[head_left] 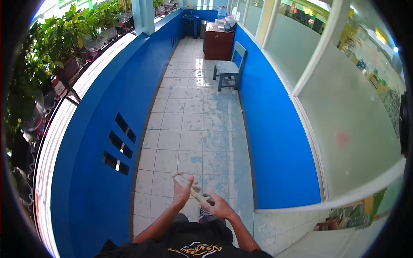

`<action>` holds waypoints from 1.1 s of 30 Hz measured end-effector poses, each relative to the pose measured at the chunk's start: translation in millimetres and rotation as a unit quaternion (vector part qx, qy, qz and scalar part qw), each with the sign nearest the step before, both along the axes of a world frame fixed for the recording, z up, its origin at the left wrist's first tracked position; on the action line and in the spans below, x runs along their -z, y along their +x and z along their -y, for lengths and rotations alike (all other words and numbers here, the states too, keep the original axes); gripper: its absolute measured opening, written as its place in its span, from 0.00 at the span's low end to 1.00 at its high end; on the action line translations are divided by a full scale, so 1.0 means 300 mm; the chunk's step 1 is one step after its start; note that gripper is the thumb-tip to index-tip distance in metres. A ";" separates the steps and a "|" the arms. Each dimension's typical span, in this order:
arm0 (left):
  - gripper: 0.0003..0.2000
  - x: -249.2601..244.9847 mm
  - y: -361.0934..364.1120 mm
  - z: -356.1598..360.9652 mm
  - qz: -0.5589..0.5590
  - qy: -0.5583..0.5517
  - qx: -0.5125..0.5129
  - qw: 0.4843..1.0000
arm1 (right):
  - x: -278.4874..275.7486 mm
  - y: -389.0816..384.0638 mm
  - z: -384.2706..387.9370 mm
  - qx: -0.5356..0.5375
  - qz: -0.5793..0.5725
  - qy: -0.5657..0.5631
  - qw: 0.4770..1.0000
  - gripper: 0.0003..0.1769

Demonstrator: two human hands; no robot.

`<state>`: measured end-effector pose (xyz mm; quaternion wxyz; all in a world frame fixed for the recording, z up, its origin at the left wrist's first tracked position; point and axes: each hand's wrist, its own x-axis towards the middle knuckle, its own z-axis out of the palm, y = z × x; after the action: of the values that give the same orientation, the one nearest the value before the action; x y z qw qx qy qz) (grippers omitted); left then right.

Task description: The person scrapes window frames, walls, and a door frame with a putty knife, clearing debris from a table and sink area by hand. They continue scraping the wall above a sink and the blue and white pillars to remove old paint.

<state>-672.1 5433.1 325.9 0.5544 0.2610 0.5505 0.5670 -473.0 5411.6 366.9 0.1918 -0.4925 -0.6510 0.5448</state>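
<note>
I'm holding a pale, slender, stick-like piece (196, 195) above the white, blue-flecked tile floor (165, 139), my left hand (183, 193) clamping it, my right hand (220, 208) curling by its lower end, contact unclear, and it's seeming light, stiff, best gripped mid-length.

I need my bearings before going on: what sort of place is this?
Most likely a corridor or veranda along a building: a long, narrow tiled floor runs between blue walls, with large windows on one side and leafy plants along the other.
</note>
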 end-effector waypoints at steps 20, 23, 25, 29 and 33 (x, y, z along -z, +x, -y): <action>0.15 -0.030 -1.044 -1.835 -0.232 0.029 0.041 0.971 | 0.146 -0.583 -1.874 0.202 0.008 0.059 0.978 0.21; 0.13 -0.112 -1.018 -2.268 -0.284 0.066 0.182 0.939 | 0.158 -0.553 -2.107 0.314 -0.002 0.094 0.945 0.21; 0.13 -0.103 -0.976 -2.534 -0.290 0.075 0.261 0.918 | 0.196 -0.518 -2.263 0.371 -0.019 0.041 0.927 0.21; 0.11 -0.058 -0.866 -2.968 -0.304 0.122 0.311 0.892 | 0.391 -0.487 -2.613 0.438 -0.036 0.028 0.898 0.16; 0.11 -0.091 -0.804 -3.277 -0.343 0.132 0.287 0.885 | 0.446 -0.495 -3.086 0.398 -0.006 0.009 0.917 0.15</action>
<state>-913.5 6416.3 353.3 0.4298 0.6563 0.5276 0.3259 -621.6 6337.4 233.3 0.4014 -0.7060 -0.4048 0.4203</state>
